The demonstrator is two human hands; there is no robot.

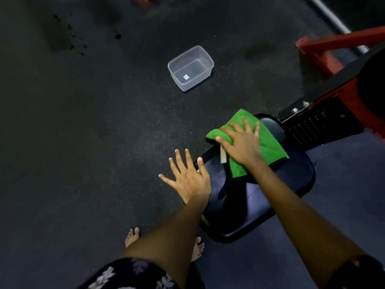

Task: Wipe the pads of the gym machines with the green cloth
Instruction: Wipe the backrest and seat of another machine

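Pressing green cloth [264,140], apparently flat, onto pad [291,180]

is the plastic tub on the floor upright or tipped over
Upright. The clear plastic tub sits on its base on the dark floor, open rim up, its bottom and a small white square visible inside. No lid is on it.

A single wide-angle, head-worn camera looks steeply down from standing height, close over a seat pad [270,197] at lower right, with dark floor [83,132] filling the left and top.
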